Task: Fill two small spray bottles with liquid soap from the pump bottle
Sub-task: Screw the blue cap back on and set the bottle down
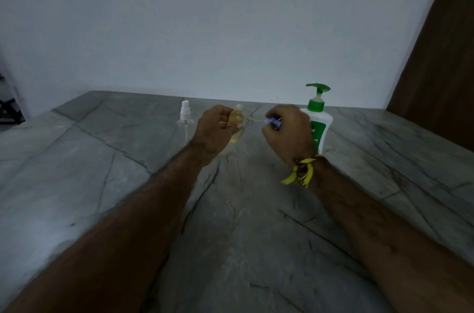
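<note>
— Both hands are busy, as I read it: left hand is wrapped round the open spray bottle, holding it upright just above the stone counter; right hand is pinched on the purple spray head, its thin dip tube pointing at the bottle's neck.

— So what do I do with that head?

— I judge the bottle is filled, yellowish soap nearly to the shoulder. I'd thread the tube straight into the mouth, keep the bottle plumb, then twist the head down. The tube looks flexible, so I'd lead with its tip.

— And the rest?

— Second spray bottle stands clear and seemingly empty, white head on, left of my hands. Pump bottle, white with a green pump, stands just behind my right hand. The bottle I hold is smooth clear plastic; soapy, it could slip. The counter is grey veined stone, flat and matte.
</note>
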